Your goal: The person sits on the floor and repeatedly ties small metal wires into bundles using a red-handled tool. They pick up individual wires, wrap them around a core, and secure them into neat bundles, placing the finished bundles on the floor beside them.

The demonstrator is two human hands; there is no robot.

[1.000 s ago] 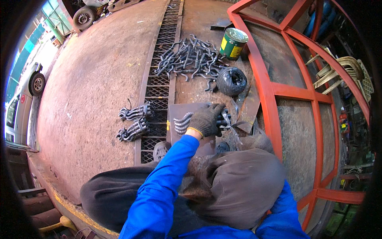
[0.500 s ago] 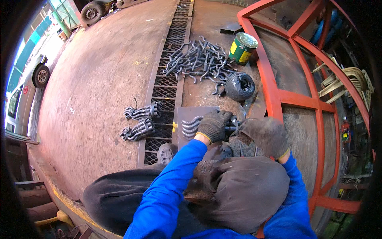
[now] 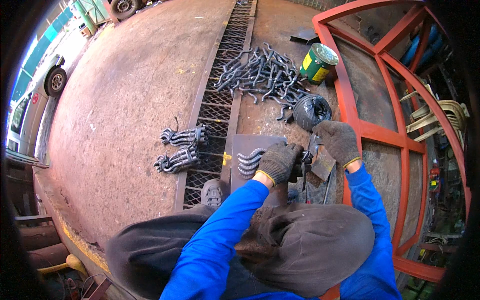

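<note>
My left hand (image 3: 280, 162), in a dark knitted glove, is closed around a bundle of bent ribbed metal rods (image 3: 248, 163). Their curved ends stick out to its left, over a flat metal plate (image 3: 240, 142). At the bundle's right end a black strip (image 3: 303, 161) is wrapped round the rods and a tail hangs down. My right hand (image 3: 339, 143), gloved too, is raised to the right with its fingers curled in. A shiny dark strip (image 3: 314, 144) seems to run from it toward the bundle; the fingertips are partly hidden. Just beyond it lies a roll of black plastic strip (image 3: 311, 112).
Two tied rod bundles (image 3: 185, 136) lie on the left beside a floor grating (image 3: 212, 111). A heap of loose bent rods (image 3: 262, 75) is ahead, near a green can (image 3: 319, 63). A red metal frame (image 3: 345, 95) stands along the right. A parked vehicle (image 3: 35, 102) is far left.
My right hand has moved up and away from beside the bundle, its fingers now curled. The left hand keeps its hold. The whole view has shifted slightly.
</note>
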